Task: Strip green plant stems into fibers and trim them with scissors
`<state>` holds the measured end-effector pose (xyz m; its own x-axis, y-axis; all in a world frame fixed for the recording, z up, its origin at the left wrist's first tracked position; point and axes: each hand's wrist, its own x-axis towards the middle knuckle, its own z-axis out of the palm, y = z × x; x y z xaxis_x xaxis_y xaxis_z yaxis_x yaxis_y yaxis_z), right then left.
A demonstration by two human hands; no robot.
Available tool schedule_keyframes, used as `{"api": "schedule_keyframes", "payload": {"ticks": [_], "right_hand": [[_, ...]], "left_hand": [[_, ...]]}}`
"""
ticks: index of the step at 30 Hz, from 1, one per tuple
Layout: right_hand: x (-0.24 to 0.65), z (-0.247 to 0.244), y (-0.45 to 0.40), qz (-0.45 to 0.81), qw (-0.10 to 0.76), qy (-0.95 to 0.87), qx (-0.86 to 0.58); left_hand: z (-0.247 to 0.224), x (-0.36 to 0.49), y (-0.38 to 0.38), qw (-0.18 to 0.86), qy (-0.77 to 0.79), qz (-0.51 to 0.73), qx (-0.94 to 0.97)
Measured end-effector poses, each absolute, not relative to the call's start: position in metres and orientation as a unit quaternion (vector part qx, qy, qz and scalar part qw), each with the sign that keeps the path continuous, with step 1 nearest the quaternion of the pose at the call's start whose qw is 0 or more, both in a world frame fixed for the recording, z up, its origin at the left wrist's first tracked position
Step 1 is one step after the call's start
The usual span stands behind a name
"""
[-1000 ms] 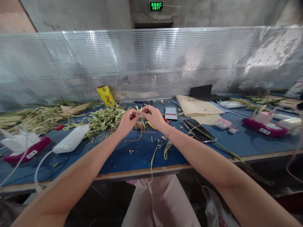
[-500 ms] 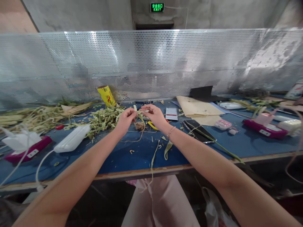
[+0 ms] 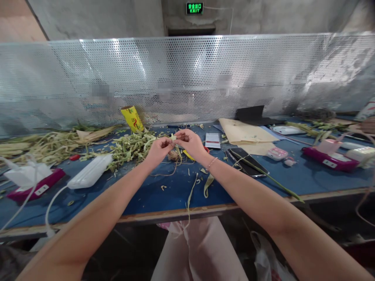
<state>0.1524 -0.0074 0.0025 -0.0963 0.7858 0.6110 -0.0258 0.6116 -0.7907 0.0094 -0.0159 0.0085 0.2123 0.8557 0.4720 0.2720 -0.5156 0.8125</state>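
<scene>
Blue, wood-edged worktable (image 3: 164,201); above it, bare left hand (image 3: 158,152) and bare right hand (image 3: 191,146) pinch a pale-green plant strip (image 3: 173,137).

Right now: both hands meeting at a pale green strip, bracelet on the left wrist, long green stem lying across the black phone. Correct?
Wrong wrist: the head view shows the bracelet on the right one. The rest stands: left hand and right hand meet at the pale green strip, and the long green stem lies across the black phone.
</scene>
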Motion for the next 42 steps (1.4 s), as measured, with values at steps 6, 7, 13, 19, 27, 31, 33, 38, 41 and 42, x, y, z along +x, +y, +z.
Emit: {"api": "schedule_keyframes", "payload": {"ticks": [6,7,13,19,27,31,33,38,41,42], "right_hand": [[0.153,-0.002,0.000,0.332,0.572,-0.681,-0.315],[0.153,-0.002,0.000,0.331,0.565,-0.687,-0.314],[0.153,0.002,-0.005,0.287,0.561,-0.704,-0.328],[0.151,0.002,-0.008,0.308,0.547,-0.705,-0.331],[0.148,-0.002,-0.002,0.458,0.550,-0.619,-0.323],[0.148,-0.001,-0.007,0.450,0.542,-0.642,-0.303],[0.148,-0.001,-0.008,0.442,0.550,-0.650,-0.282],[0.148,-0.004,-0.006,0.421,0.572,-0.650,-0.272],[0.148,-0.004,-0.004,0.442,0.570,-0.633,-0.282],[0.148,-0.004,-0.004,0.457,0.570,-0.623,-0.279]], "left_hand": [[0.007,0.010,-0.016,0.275,0.381,0.480,0.741],[0.007,0.010,-0.016,0.276,0.381,0.482,0.739],[0.006,0.009,-0.015,0.337,0.366,0.493,0.714],[0.003,0.010,-0.013,0.356,0.382,0.532,0.667],[0.014,0.012,-0.025,0.270,0.402,0.497,0.720],[0.012,0.012,-0.022,0.274,0.410,0.487,0.721],[0.010,0.013,-0.020,0.297,0.417,0.490,0.705],[0.008,0.014,-0.017,0.358,0.417,0.502,0.668],[0.007,0.015,-0.018,0.394,0.397,0.500,0.661],[0.006,0.015,-0.019,0.406,0.389,0.502,0.657]]}}
